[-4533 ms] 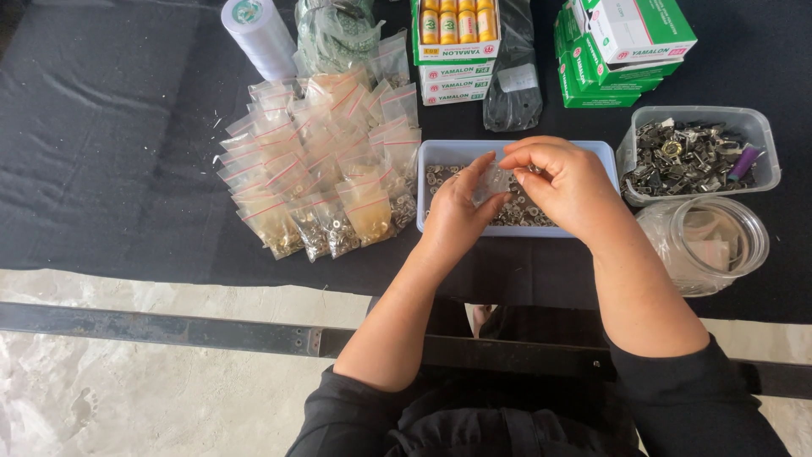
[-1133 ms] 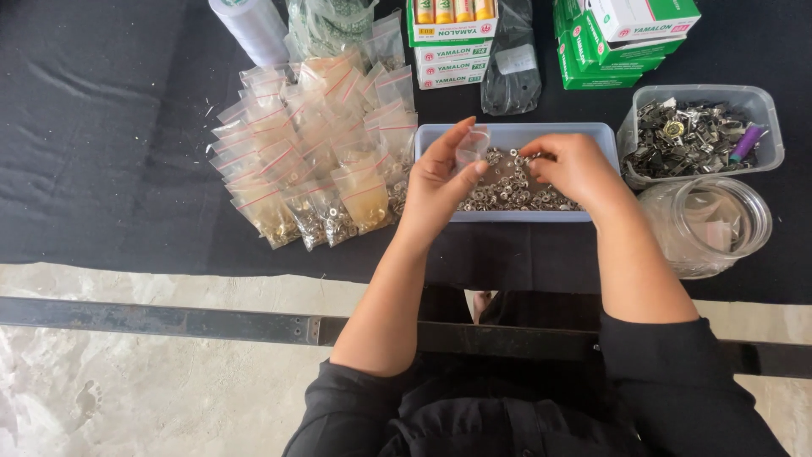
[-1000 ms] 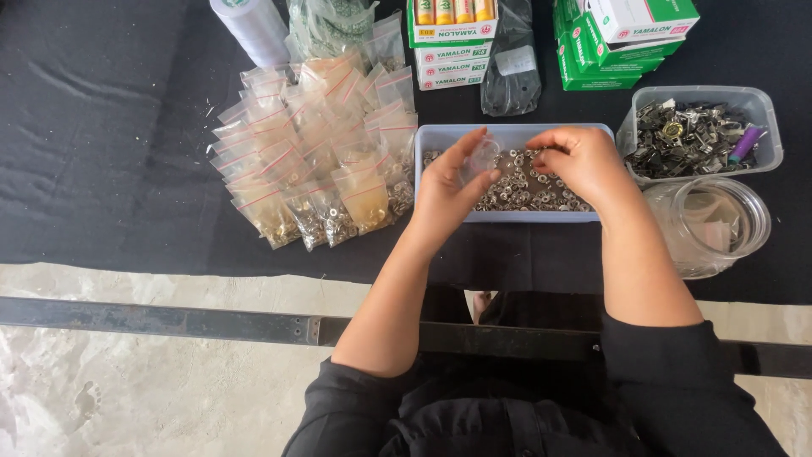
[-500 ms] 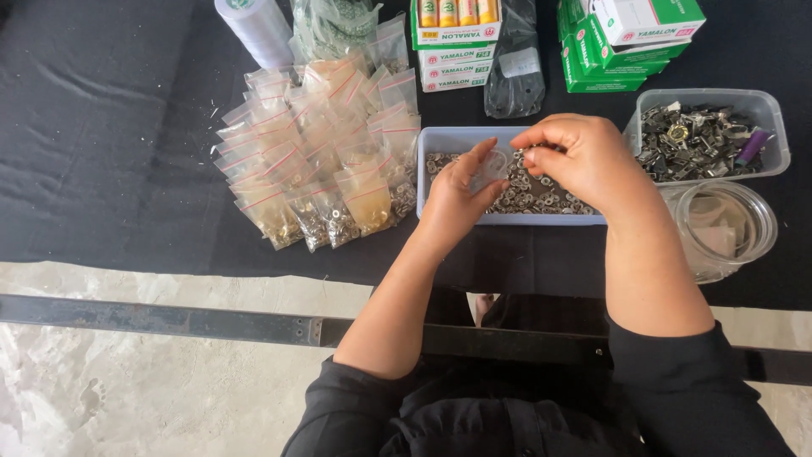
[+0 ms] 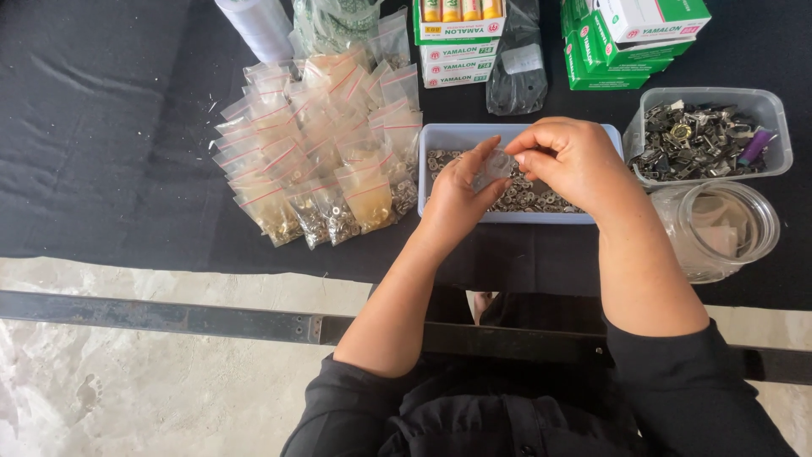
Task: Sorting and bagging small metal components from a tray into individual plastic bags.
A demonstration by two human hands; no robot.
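Holding small clear bag (image 5: 493, 167) higher, hands closer

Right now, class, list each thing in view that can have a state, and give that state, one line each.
Small bag: held between both hands over the tray.
Left hand: pinching the bag.
Right hand: pinching the bag's top.
Tray: holds small metal parts.
Tub: open, full of metal pieces.
Jar: on its side, lidless.
Bag pile: filled, heaped.

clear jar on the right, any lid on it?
No, the clear jar lies tipped on the black cloth beside the right hand, its round mouth open with no lid on it.
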